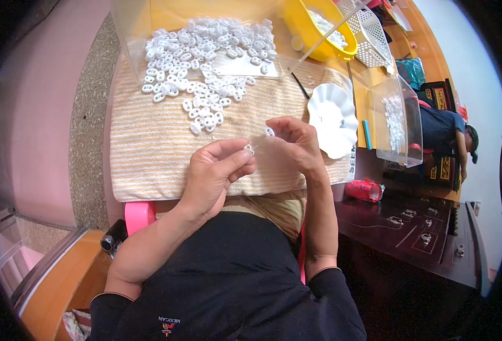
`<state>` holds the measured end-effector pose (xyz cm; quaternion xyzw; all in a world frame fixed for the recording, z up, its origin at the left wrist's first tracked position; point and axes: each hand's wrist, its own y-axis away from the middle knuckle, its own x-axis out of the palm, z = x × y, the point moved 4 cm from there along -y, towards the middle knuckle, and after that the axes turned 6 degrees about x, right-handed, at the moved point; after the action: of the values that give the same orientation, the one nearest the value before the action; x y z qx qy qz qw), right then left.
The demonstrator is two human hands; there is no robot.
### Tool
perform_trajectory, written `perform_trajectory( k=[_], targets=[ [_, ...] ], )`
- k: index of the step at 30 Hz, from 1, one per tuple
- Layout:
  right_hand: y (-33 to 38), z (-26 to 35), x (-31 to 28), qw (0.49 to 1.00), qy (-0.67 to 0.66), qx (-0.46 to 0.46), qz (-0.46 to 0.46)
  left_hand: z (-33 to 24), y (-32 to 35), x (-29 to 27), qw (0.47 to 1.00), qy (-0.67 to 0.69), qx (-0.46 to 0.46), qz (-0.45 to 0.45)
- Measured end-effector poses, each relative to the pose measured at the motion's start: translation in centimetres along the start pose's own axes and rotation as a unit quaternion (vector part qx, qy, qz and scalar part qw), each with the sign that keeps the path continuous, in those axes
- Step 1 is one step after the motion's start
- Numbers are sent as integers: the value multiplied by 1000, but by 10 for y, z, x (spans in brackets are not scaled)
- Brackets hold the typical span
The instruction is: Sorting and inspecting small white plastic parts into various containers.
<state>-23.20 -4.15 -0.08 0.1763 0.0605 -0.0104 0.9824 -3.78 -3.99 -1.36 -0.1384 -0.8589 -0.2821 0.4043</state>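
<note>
Small white plastic pieces are pinched in both hands above a striped cloth.

One piece (249, 149) is clamped between the left hand's (214, 176) fingertips, another (270, 132) in the right hand (296, 145); the hands are kept close, seemingly for fine fitting. Beyond, a heap of white pieces (205, 57) is spread on the cloth (148, 159) within reach, unobstructed; a white scalloped dish (333, 119), clear box (401, 122) and yellow bowl (313, 28) are set on the desk (362, 85).

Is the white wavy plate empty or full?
Nearly empty. The white scalloped plate beside the striped towel shows bare white, with only a couple of tiny dark specks.
</note>
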Motion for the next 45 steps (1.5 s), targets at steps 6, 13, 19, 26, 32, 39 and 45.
perform_trajectory(
  k=[6,13,19,26,32,39,45],
  targets=[
    [7,3,4,1000,-10,-10,19,0,-1,0,1000,-1,1,0],
    [13,6,13,999,4,-44,21,-1,-1,1,1000,-5,2,2],
    [17,2,11,999,-5,-50,-3,-1,-1,0,1000,-8,3,0],
    [21,15,13,994,35,-105,-7,0,-2,-2,1000,-11,3,-2],
    [29,36,16,910,357,-207,-30,0,-2,-1,1000,-15,3,-9],
    [23,38,28,825,538,-170,-26,1,-2,-2,1000,-22,-2,-3],
    [23,34,26,839,521,-158,-15,0,-2,-2,1000,-28,-7,-5]
  ],
)
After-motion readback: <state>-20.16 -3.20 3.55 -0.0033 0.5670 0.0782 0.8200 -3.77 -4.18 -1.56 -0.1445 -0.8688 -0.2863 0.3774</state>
